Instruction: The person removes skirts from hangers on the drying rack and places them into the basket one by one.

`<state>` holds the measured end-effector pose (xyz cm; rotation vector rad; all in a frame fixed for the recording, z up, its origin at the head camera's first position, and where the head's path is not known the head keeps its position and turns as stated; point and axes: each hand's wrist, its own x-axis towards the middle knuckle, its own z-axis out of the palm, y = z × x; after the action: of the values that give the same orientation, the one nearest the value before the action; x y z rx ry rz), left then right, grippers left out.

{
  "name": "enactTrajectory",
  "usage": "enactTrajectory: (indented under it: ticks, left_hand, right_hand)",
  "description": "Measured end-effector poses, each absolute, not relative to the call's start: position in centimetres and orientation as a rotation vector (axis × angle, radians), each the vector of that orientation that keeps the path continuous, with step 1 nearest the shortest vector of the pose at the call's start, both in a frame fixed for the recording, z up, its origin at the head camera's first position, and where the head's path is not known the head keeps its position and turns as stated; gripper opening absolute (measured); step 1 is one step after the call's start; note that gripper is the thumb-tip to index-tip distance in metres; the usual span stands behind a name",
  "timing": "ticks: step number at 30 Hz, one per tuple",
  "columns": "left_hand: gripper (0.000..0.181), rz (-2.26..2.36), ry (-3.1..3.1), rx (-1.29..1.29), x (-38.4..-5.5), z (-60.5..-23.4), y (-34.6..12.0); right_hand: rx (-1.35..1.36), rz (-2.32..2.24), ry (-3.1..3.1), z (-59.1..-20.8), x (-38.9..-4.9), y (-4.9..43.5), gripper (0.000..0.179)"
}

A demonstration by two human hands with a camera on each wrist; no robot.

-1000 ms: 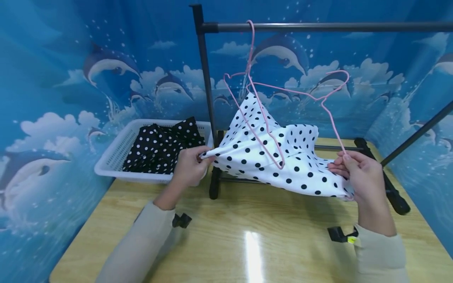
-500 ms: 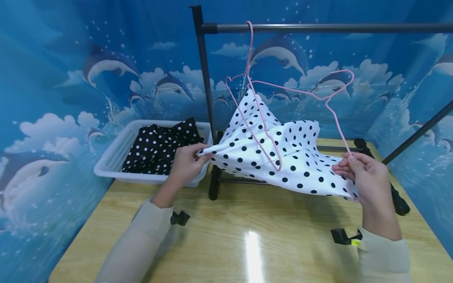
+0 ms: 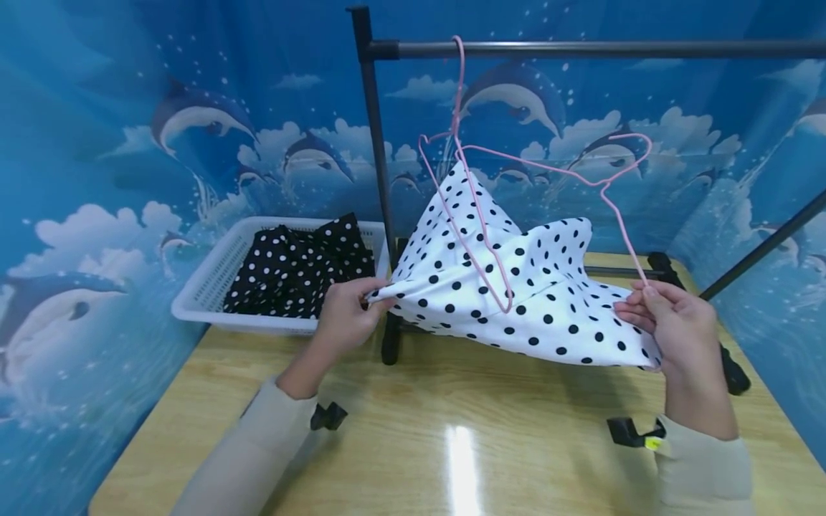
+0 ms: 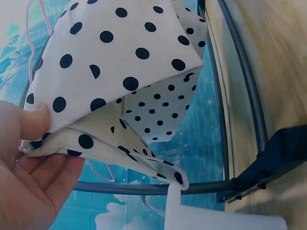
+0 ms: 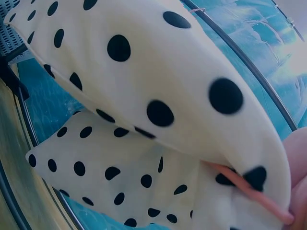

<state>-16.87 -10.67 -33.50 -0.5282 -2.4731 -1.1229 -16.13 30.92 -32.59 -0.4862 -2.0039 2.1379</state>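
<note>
My left hand (image 3: 348, 315) pinches one edge of a white cloth with black polka dots (image 3: 477, 287); in the left wrist view, its thumb (image 4: 36, 117) lies on top and the fingers are underneath. At the other side my right hand (image 3: 677, 322) grips the lower end of a pink wire hanger (image 3: 603, 183) together with the cloth. That hanger's hook points up and is off the rail. The right wrist view shows its pink wire (image 5: 249, 189) against the cloth. Another pink hanger (image 3: 459, 86) hangs on the rail, its frame in front of the cloth.
A black garment rack (image 3: 581, 49) stands on the wooden table (image 3: 516, 430). At the left, a white basket (image 3: 200, 294) contains a black cloth with white dots (image 3: 297, 272). A blue dolphin-print curtain (image 3: 97, 179) surrounds the table.
My right hand has moved a little to the right with the hanger end and cloth, so the hanger's hook has shifted right. My left hand has barely moved and keeps its pinch.
</note>
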Motion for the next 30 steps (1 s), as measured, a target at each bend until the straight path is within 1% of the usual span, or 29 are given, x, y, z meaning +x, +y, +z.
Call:
enactTrajectory:
  ticks: [8,16,21,30]
  left_hand:
    - [0.018,-1.089,-2.436,-0.606,-15.5,-33.8,-10.0]
    - [0.019,-1.114,-2.384,-0.666,-14.7,-33.7,-9.9]
    - [0.017,-1.114,-2.374,-0.664,-14.9,-33.6,-10.1]
    - [0.016,-1.109,-2.381,-0.557,-16.2,-33.4,-11.3]
  right_hand:
    - [-0.585,2.181,-1.924,-32.8,-16.4,31.0,0.017]
    - [-0.599,2.190,-1.887,-32.9,-16.7,31.0,0.017]
    - [-0.566,2.168,-1.917,-32.9,-16.5,30.8,0.018]
    - [-0.445,2.041,-2.116,-32.8,-16.2,30.7,0.022]
